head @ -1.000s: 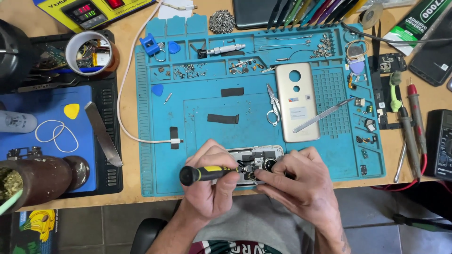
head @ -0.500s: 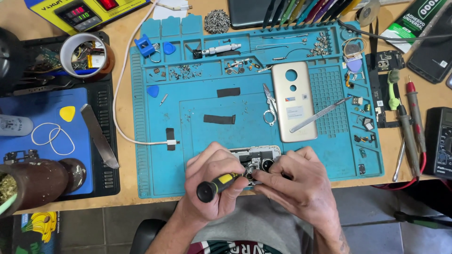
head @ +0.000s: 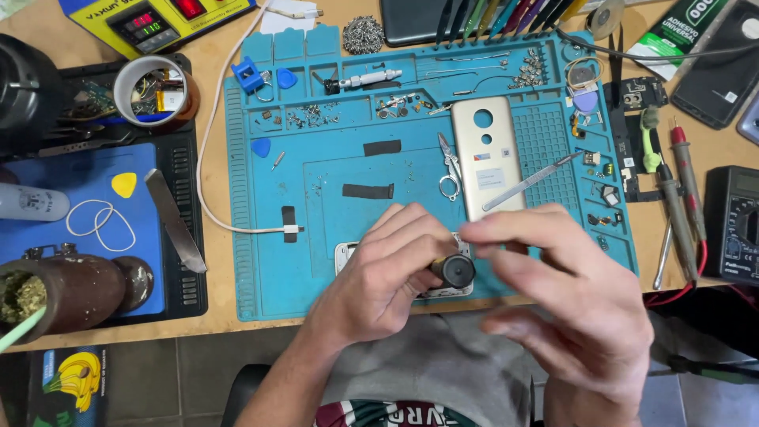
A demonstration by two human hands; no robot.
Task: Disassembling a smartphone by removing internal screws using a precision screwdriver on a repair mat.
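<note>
Left hand (head: 387,265) is wrapped around the screwdriver (head: 452,270), fingers curled tight on the handle, its dark butt end facing the camera. Right hand (head: 569,300) hovers at three o'clock of it, blurred, thumb and forefinger nearly pinched near the tool's tip; whether they grip anything I cannot tell. Beneath both, the opened phone (head: 348,255) lies at six o'clock on the blue mat (head: 316,221), gold back cover (head: 488,154) at twelve.
</note>
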